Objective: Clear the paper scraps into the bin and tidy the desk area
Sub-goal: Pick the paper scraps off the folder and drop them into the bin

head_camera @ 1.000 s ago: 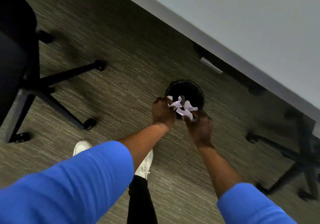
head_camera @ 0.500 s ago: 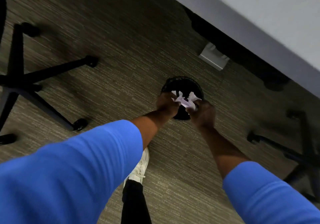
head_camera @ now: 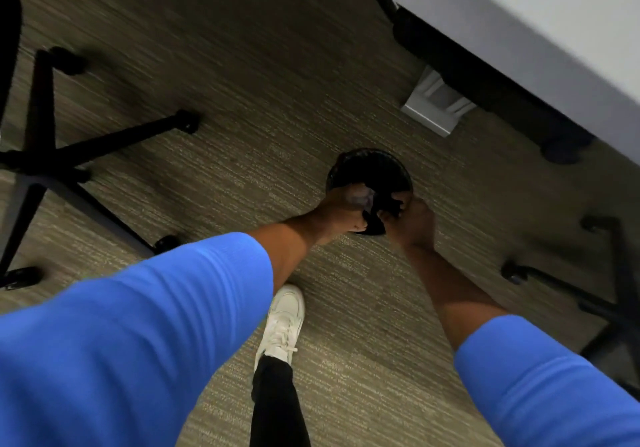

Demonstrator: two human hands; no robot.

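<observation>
A round black bin (head_camera: 370,169) stands on the carpet below the desk edge. Both my hands hover over its near rim. My left hand (head_camera: 341,213) is at the rim's left side with its fingers spread apart. A faint pale blur (head_camera: 362,199) shows by its fingers, and I cannot tell whether it is a paper scrap. My right hand (head_camera: 415,221) is at the rim's right side, fingers loose and pointing into the bin. No white paper scraps show between the hands. The inside of the bin is too dark to see.
The pale desk top (head_camera: 554,14) runs across the upper right, with a grey bracket (head_camera: 436,107) under it. One black chair base (head_camera: 52,162) is on the left and another chair base (head_camera: 606,301) on the right. My white shoe (head_camera: 284,322) stands on the carpet.
The white paper scraps held between both hands over the bin are no longer visible. The hands have opened and dropped closer to the bin's rim.
</observation>
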